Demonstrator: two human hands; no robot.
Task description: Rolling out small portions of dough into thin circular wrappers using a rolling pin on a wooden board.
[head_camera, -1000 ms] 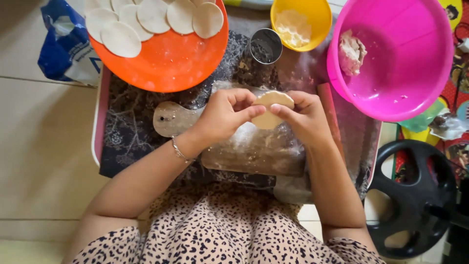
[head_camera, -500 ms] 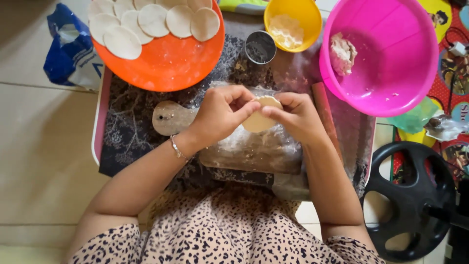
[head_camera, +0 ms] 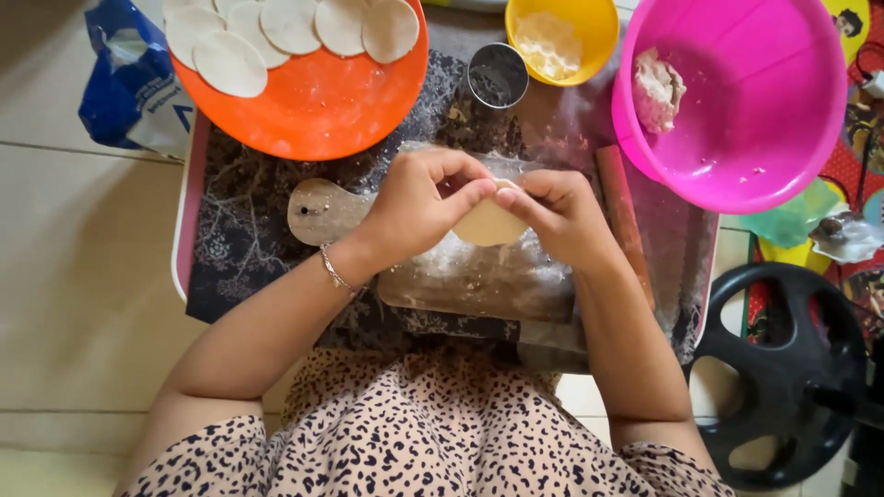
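Both hands pinch one dough round (head_camera: 486, 225) over the floured board (head_camera: 479, 276): left hand (head_camera: 419, 207) and right hand (head_camera: 562, 216) press its upper edge. Beyond the grip, rolled rounds (head_camera: 290, 28) wait on the orange plate (head_camera: 313, 101); unused dough (head_camera: 656, 90) remains in the pink bowl (head_camera: 764, 110).

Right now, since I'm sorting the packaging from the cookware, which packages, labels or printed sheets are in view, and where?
Blue plastic bag: top left, on the floor beside the orange plate, crumpled, blue with a white printed patch.
Printed sheets: far right edge, behind the pink bowl, red with yellow, partly hidden.
No screens or signs show.
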